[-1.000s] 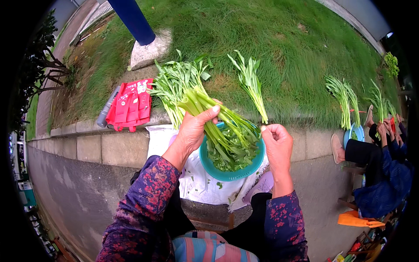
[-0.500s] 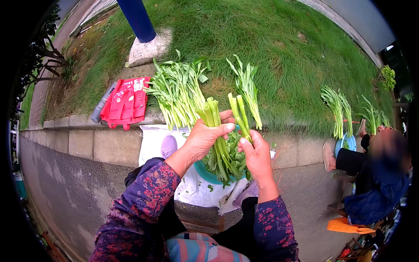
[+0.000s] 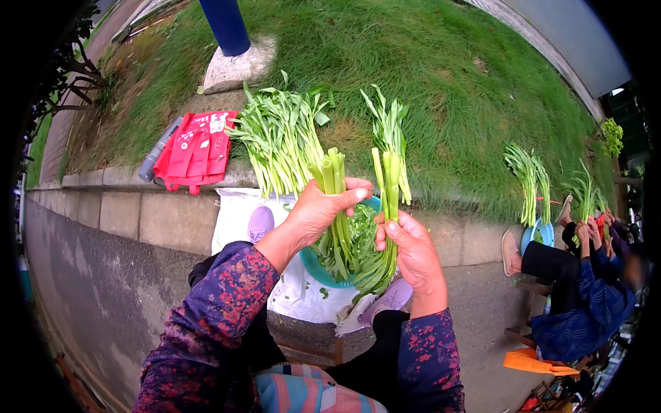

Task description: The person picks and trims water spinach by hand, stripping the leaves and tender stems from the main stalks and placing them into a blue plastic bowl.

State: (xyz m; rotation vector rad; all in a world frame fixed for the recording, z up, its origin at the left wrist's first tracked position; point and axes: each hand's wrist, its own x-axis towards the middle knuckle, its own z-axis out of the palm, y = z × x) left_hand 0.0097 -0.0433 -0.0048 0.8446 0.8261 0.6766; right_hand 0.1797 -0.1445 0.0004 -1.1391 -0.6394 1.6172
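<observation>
My left hand (image 3: 318,212) is closed around a bunch of thick green leafy-vegetable stalks (image 3: 334,168), cut ends up and leaves hanging down. Just to its right, my right hand (image 3: 415,253) pinches a few more stalks (image 3: 390,182) between thumb and fingers. Those stand nearly upright, their leaves (image 3: 377,275) drooping below the hand. Under both hands sits a turquoise basin (image 3: 311,267) with loose green leaves (image 3: 361,230) in it. The hands and bunches hide part of its rim.
A white sheet (image 3: 292,299) lies under the basin. Beyond, on the kerb and grass, are a large pile of greens (image 3: 279,131) and a smaller bunch (image 3: 391,131). A red bag (image 3: 200,148) and grey bottle (image 3: 158,151) lie left. At right, a person (image 3: 578,310) sits by a blue basin (image 3: 539,234).
My right hand has moved slightly down, and its stalks now stand straighter with their leaves hanging below. The left hand keeps its bunch. At right, the other person's hands have come up around greens.
</observation>
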